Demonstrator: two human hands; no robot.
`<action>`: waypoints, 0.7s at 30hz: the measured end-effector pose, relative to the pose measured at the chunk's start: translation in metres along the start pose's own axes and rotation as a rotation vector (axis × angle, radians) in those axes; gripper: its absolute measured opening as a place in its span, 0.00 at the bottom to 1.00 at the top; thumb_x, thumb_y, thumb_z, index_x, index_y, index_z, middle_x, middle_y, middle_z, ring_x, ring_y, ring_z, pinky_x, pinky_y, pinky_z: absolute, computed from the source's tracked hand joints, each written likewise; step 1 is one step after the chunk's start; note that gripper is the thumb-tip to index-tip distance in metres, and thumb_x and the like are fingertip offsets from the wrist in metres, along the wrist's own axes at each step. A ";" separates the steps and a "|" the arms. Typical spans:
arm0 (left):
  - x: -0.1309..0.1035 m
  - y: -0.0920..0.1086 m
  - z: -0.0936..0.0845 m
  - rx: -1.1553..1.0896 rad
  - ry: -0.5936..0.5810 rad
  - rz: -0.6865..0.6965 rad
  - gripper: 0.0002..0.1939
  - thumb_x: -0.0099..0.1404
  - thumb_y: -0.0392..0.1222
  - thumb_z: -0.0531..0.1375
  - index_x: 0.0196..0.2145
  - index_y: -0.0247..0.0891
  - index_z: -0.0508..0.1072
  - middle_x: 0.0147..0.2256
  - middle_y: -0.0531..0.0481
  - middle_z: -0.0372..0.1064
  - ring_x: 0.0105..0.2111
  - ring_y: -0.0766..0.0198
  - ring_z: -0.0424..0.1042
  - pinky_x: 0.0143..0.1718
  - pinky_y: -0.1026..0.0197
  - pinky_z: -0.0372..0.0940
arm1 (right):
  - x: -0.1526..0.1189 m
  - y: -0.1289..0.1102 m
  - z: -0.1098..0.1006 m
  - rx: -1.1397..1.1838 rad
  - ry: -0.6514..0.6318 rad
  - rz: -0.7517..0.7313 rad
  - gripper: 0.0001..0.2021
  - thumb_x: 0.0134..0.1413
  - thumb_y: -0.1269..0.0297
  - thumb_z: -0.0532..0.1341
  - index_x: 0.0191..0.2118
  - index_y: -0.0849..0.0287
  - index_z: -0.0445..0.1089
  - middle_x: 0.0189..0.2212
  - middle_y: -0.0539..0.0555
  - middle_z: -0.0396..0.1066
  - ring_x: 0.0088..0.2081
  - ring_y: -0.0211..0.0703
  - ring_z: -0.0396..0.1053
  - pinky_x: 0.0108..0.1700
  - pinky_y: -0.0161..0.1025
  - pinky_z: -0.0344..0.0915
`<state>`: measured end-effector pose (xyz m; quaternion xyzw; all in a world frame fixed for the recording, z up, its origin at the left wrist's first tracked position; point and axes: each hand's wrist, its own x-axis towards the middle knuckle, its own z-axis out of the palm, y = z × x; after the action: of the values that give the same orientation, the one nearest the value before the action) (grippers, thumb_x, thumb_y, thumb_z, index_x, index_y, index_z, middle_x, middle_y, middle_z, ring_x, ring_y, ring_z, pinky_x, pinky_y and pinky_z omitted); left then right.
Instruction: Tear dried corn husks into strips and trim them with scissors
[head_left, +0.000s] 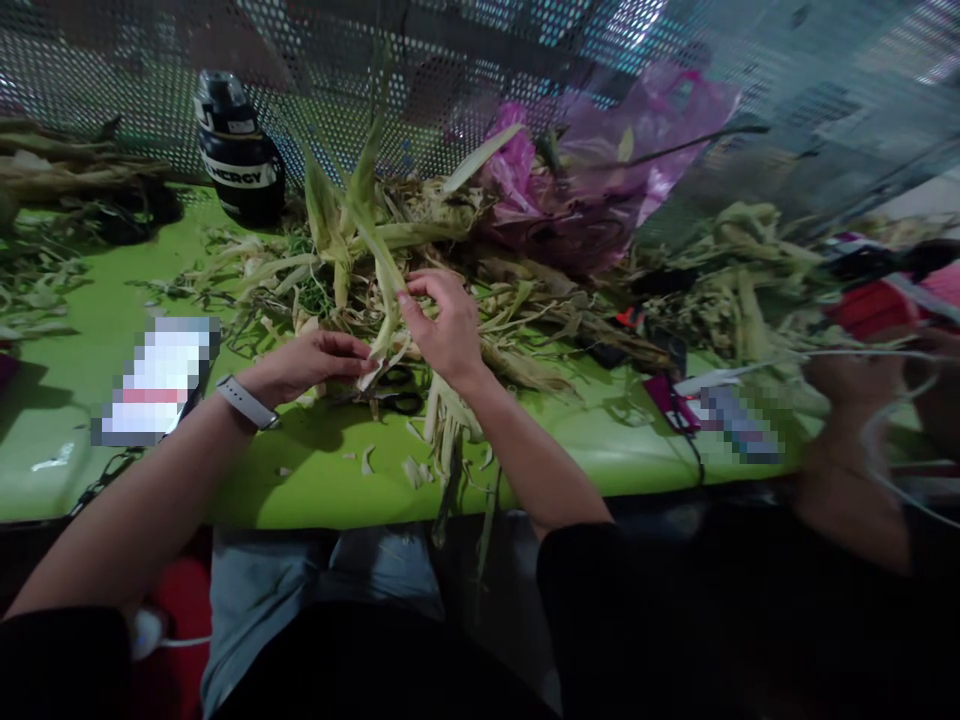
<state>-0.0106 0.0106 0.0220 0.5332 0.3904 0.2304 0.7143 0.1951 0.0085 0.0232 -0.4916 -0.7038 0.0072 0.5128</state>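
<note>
A long pale-green corn husk (pixel 384 262) with leafy tips rises at a slant over the heap in the middle of the table. My left hand (pixel 311 365), with a pale watch band on its wrist, pinches the whitish lower end. Higher up, my right hand (pixel 444 318) grips the same husk between thumb and fingers. Black-handled scissors (pixel 405 402) lie just beneath, partly hidden by husk pieces. Around both hands spreads a tangled pile of husks and dry stalks (pixel 517 290). Torn strips (pixel 450 410) droop towards the front edge.
A black bottle (pixel 244 170) stands at the back left. One phone (pixel 161 380) lies left, another (pixel 739 420) right. A pink plastic bag (pixel 592 190) rests against the perforated metal screen (pixel 330 60). Another person's arm (pixel 847 440) reaches in at right. Scraps dot the green table (pixel 300 470).
</note>
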 end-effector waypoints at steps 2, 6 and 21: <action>0.000 0.005 -0.004 -0.104 0.027 0.008 0.13 0.46 0.38 0.74 0.30 0.35 0.78 0.28 0.52 0.74 0.26 0.70 0.69 0.32 0.64 0.67 | 0.003 0.002 0.000 0.126 -0.001 0.140 0.08 0.57 0.57 0.61 0.33 0.56 0.68 0.39 0.54 0.69 0.39 0.40 0.68 0.41 0.39 0.67; -0.003 0.020 -0.017 -0.463 0.318 0.308 0.13 0.48 0.41 0.73 0.30 0.41 0.75 0.28 0.59 0.72 0.28 0.74 0.65 0.31 0.68 0.63 | 0.008 0.001 -0.001 0.460 -0.026 0.518 0.08 0.53 0.58 0.63 0.30 0.58 0.68 0.25 0.46 0.63 0.25 0.31 0.60 0.29 0.32 0.60; -0.003 0.003 0.013 -0.338 0.324 0.161 0.14 0.46 0.40 0.74 0.27 0.33 0.75 0.25 0.54 0.70 0.24 0.73 0.69 0.26 0.70 0.65 | -0.012 -0.020 0.022 0.743 -0.324 0.748 0.10 0.42 0.59 0.68 0.27 0.59 0.70 0.21 0.44 0.67 0.24 0.30 0.61 0.28 0.31 0.58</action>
<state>-0.0014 0.0014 0.0276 0.3918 0.4120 0.4309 0.7008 0.1655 0.0007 0.0140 -0.4869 -0.5011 0.5125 0.4992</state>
